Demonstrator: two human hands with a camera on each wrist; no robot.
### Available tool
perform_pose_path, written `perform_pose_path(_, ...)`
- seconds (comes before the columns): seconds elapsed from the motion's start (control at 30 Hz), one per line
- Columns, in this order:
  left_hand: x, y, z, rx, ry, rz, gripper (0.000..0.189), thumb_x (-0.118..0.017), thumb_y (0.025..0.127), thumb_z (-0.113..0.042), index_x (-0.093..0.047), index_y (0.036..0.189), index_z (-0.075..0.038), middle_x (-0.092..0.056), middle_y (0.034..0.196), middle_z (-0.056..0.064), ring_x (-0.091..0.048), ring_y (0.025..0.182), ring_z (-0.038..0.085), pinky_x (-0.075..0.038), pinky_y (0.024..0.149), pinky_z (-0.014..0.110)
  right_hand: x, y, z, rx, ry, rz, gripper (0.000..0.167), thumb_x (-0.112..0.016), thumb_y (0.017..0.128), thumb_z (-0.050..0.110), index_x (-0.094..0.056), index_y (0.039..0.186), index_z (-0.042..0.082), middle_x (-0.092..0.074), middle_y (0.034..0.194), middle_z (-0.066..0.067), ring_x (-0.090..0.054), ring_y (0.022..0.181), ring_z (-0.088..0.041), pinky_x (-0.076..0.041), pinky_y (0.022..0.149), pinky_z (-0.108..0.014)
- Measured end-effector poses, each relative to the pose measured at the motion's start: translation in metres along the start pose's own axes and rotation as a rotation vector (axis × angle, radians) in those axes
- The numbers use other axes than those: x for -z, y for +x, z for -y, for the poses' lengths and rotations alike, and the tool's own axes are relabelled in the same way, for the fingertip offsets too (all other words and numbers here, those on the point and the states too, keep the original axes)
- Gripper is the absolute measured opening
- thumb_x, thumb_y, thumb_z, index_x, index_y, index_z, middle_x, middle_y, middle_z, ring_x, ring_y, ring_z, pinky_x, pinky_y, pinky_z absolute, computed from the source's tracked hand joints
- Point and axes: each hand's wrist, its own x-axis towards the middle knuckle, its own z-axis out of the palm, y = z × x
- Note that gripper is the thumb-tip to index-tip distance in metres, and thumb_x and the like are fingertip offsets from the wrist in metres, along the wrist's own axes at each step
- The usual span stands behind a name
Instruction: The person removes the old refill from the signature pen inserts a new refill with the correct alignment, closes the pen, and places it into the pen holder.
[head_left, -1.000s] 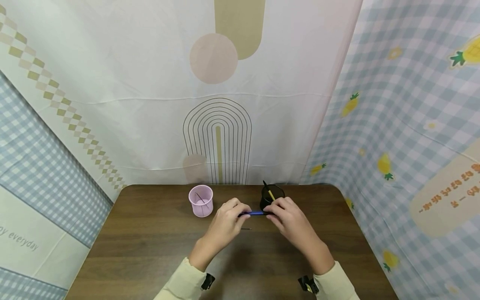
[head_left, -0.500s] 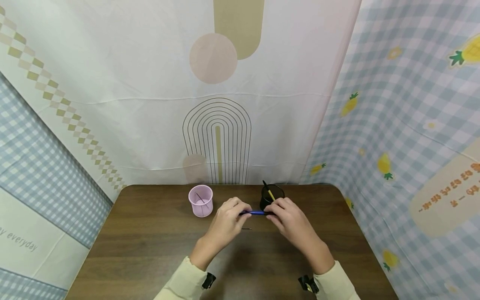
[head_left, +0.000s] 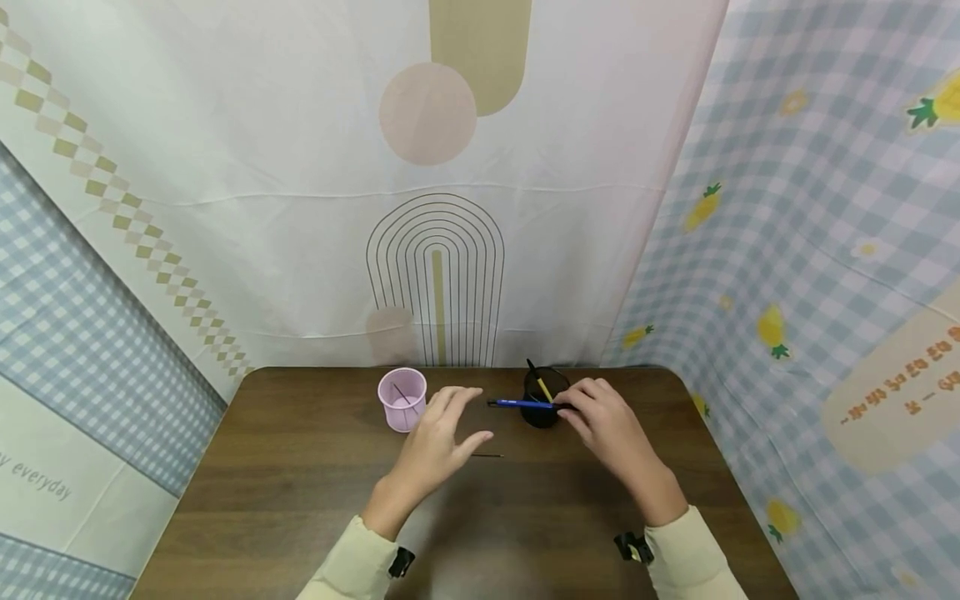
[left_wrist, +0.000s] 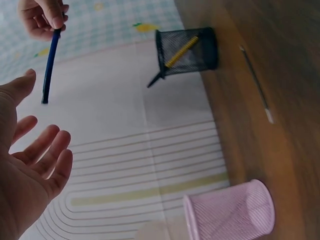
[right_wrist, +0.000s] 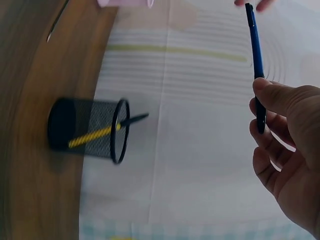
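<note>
A blue pen [head_left: 517, 403] with dark ends is pinched between the thumb and fingers of my right hand [head_left: 603, 417]. It lies roughly level above the table, in front of the black mesh cup in the head view. My left hand [head_left: 435, 442] is empty, its thumb and fingers spread apart, a short gap from the pen's free end. A thin pen refill [left_wrist: 257, 85] with a pale end lies on the table, partly behind my left thumb in the head view. Inside the black mesh cup [right_wrist: 95, 127] leans a yellow and black pen [right_wrist: 95, 135].
A pink mesh cup [head_left: 402, 417] holding a thin dark stick stands at the back left of the wooden table [head_left: 300, 483]. Behind the table hangs a patterned white cloth [head_left: 300, 250]. Blue checked cloth [head_left: 750, 292] hangs along the right side.
My left hand has let go of the pen and moved left, its fingers spreading. My right hand has shifted slightly right and up with the pen, which shows more of its length.
</note>
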Motion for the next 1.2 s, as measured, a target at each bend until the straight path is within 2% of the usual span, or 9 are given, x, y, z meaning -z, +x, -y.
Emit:
perform_pose_path(0.17,0.003,-0.013,0.013,0.054,0.019,0.042,0.064,-0.089,0.081,-0.030,-0.062,0.135,-0.009,-0.064,0.124,0.007,-0.065,0.115,0.024,-0.054,0.099,0.042,0.000,0.002,-0.020,-0.009,-0.047,0.012,0.017,-0.084,0.083,0.009,-0.075,0.097,0.012,-0.069,0.097,-0.004,-0.062,0.090,-0.024,-0.054,0.077,-0.040)
perform_pose_path(0.3,0.005,-0.022,0.022,0.067,0.043,0.057,0.066,-0.087,0.082,-0.034,-0.061,0.136,-0.008,-0.064,0.127,0.009,-0.065,0.117,0.026,-0.053,0.101,0.044,-0.001,0.005,-0.034,-0.016,-0.086,0.045,0.016,-0.083,0.085,0.011,-0.075,0.098,0.012,-0.069,0.097,-0.004,-0.063,0.089,-0.026,-0.055,0.079,-0.041)
perform_pose_path(0.57,0.008,-0.039,0.036,0.027,0.135,0.086,0.072,-0.083,0.084,-0.039,-0.058,0.142,-0.006,-0.062,0.137,0.017,-0.061,0.127,0.035,-0.051,0.103,0.054,-0.004,0.011,-0.058,-0.046,-0.146,0.112,0.013,-0.081,0.088,0.013,-0.076,0.099,0.011,-0.071,0.097,-0.005,-0.064,0.088,-0.027,-0.055,0.079,-0.044)
perform_pose_path(0.73,0.007,-0.049,0.041,0.013,0.179,0.110,0.073,-0.082,0.085,-0.042,-0.057,0.144,-0.006,-0.059,0.143,0.018,-0.060,0.129,0.038,-0.051,0.103,0.056,-0.011,0.014,-0.071,-0.041,-0.175,0.145,0.012,-0.081,0.088,0.012,-0.076,0.099,0.011,-0.070,0.097,-0.005,-0.063,0.086,-0.028,-0.054,0.075,-0.043)
perform_pose_path(1.03,0.004,-0.064,0.047,0.012,0.205,0.134,0.078,-0.082,0.084,-0.044,-0.054,0.147,-0.008,-0.055,0.148,0.019,-0.059,0.129,0.038,-0.052,0.098,0.056,-0.021,0.018,-0.089,-0.032,-0.265,0.188,0.014,-0.083,0.086,0.012,-0.074,0.097,0.011,-0.067,0.093,-0.007,-0.062,0.083,-0.029,-0.053,0.072,-0.044)
perform_pose_path(1.2,0.003,-0.069,0.048,-0.003,0.209,0.154,0.078,-0.082,0.084,-0.043,-0.054,0.147,-0.007,-0.054,0.149,0.020,-0.059,0.129,0.041,-0.051,0.099,0.059,-0.025,0.024,-0.094,-0.057,-0.339,0.274,0.017,-0.083,0.087,0.015,-0.074,0.102,0.011,-0.069,0.100,-0.009,-0.063,0.091,-0.031,-0.054,0.078,-0.048)
